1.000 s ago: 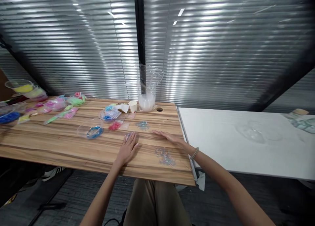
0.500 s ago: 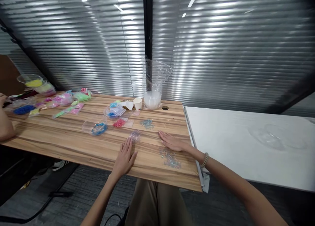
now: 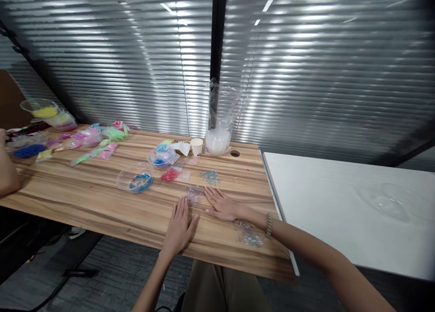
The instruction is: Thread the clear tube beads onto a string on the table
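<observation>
My left hand [image 3: 179, 228] lies palm down on the wooden table, fingers stretched out, its fingertips at the near edge of a small pile of clear purplish pieces [image 3: 194, 195]. To the right of that pile, my right hand [image 3: 221, 204] rests flat with its fingers extended toward the left. Neither hand holds anything that shows. Bluish clear pieces [image 3: 210, 176] lie beyond my right hand. Another scattered pile of clear pieces [image 3: 250, 235] sits nearer the table's front, partly beneath my right wrist and forearm.
A clear dish with a blue ring [image 3: 140, 183], red beads [image 3: 169, 174], a paper cup [image 3: 196, 146] and a bagged white tub [image 3: 218, 141] stand farther back. Colourful packets [image 3: 89, 136] are at left, near another person's arm [image 3: 7, 174]. A white table [image 3: 319, 185] adjoins at right.
My right hand has slid left, closer to the purplish pile and my left hand. The view has shifted slightly, with the table items appearing a little farther right.
</observation>
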The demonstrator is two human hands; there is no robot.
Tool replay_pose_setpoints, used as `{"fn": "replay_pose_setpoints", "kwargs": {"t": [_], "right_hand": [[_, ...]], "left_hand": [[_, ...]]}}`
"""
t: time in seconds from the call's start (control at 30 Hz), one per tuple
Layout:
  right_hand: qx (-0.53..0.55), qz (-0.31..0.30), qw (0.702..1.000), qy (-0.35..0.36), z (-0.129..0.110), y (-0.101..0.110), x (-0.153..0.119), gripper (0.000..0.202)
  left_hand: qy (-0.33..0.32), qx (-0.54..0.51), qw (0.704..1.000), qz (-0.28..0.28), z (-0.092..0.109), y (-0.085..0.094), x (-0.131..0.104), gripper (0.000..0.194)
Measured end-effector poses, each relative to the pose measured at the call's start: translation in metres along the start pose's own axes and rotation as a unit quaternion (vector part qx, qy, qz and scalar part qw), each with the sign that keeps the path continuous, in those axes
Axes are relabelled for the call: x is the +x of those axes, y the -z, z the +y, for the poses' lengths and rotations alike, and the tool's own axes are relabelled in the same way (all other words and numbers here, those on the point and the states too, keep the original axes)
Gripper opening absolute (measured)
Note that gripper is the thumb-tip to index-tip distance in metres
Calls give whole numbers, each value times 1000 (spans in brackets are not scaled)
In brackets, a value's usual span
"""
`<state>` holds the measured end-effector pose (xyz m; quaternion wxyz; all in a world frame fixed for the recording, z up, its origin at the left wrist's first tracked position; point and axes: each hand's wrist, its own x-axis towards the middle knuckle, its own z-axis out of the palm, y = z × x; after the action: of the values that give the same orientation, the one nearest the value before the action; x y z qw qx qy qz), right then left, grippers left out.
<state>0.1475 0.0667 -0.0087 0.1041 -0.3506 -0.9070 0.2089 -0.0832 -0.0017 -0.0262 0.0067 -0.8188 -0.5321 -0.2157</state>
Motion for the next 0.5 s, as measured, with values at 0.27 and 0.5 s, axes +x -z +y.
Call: {"fn": "replay_pose_setpoints", "kwargs": {"t": [0.27,0.5], "right_hand": [[46,-13,999,5,-14,-10,32,79],[125,99,986,-39,-23,-4,42,53]], "left_hand": [[13,13,1000,17,3,-3,-2,70],[28,17,999,34,1,-10,-2,71]]}}
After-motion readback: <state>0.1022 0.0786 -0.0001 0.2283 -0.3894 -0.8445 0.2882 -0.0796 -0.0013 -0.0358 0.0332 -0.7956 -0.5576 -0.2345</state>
